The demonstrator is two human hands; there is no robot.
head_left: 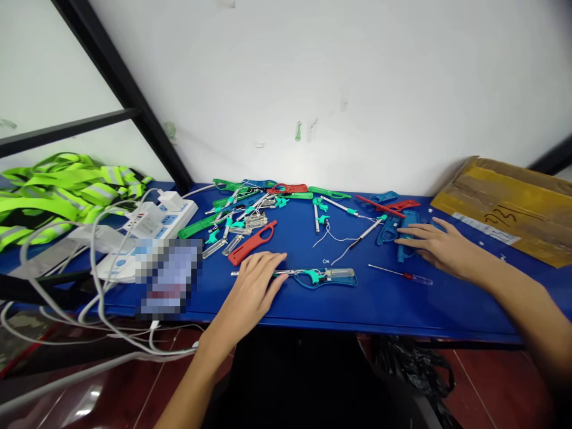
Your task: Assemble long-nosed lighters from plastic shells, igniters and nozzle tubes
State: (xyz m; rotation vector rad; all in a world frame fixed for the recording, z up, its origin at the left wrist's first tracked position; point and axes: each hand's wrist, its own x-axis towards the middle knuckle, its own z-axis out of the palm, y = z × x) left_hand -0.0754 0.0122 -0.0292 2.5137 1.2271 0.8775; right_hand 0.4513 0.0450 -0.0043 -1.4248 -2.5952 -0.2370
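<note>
Blue lighter (315, 277) under the left hand (259, 277), right hand (440, 247) over blue casings (406, 226)

The lighter lies opened on the blue table (295, 313) in front of the person, its teal trigger and clear tank (340, 273) exposed, its metal tube pointing left. The left forearm comes up from the near edge, and the left hand arches palm down across that tube, fingers close together and bent, thumb held apart along the near side; whether they grip or only rest, I cannot tell. The tube's tip shows past the hand.

To the right of the lighter and farther back, the right hand reaches inward from a slanting forearm, palm down, fingers spread wide over the blue casings; I cannot tell whether the fingertips touch. A screwdriver (415, 277) lies just right of the lighter.

Behind the lighter's tube is a red casing (252, 244), with a heap of lighter parts (250, 208) beyond. White tubes with loose wires (330, 229) lie directly behind the lighter. Well to its left are a power strip (183, 214) and yellow-green straps (67, 190); well to its right, a cardboard box (509, 205).
</note>
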